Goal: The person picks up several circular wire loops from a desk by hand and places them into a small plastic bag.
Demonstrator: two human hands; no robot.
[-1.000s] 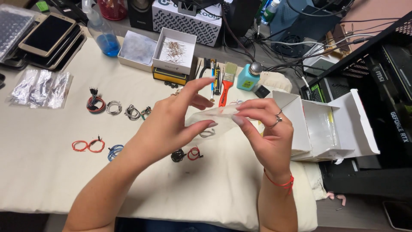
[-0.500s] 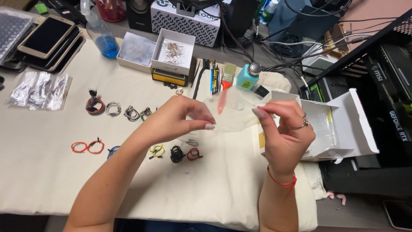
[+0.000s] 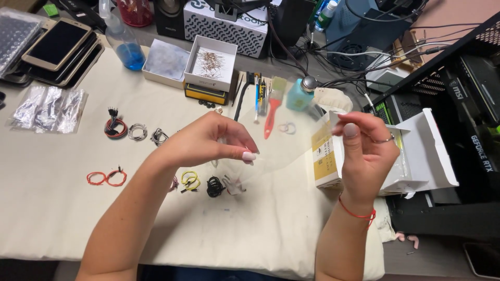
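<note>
My left hand (image 3: pixel 208 140) and my right hand (image 3: pixel 364 151) hold a clear plastic sheet or bag (image 3: pixel 284 138) stretched between them above the table. The left thumb and fingers pinch its left edge; the right fingers pinch its right edge beside an open white box (image 3: pixel 416 151). Through the film a red-handled brush (image 3: pixel 272 112) and a small ring of wire (image 3: pixel 286 127) show. Below my left hand lie small coiled wires: a yellow one (image 3: pixel 190 181), a black one (image 3: pixel 214 186) and red ones (image 3: pixel 107 177).
On the cream cloth (image 3: pixel 62 218) lie more wire coils (image 3: pixel 115 126), silver foil bags (image 3: pixel 49 108), phones (image 3: pixel 57 44), a blue spray bottle (image 3: pixel 125 44), small white boxes of parts (image 3: pixel 211 62) and a teal bottle (image 3: pixel 299 96). A computer case (image 3: pixel 469 104) stands right.
My hands have moved apart and the clear plastic is now spread wide between them; a second ago they were close together with it bunched.
</note>
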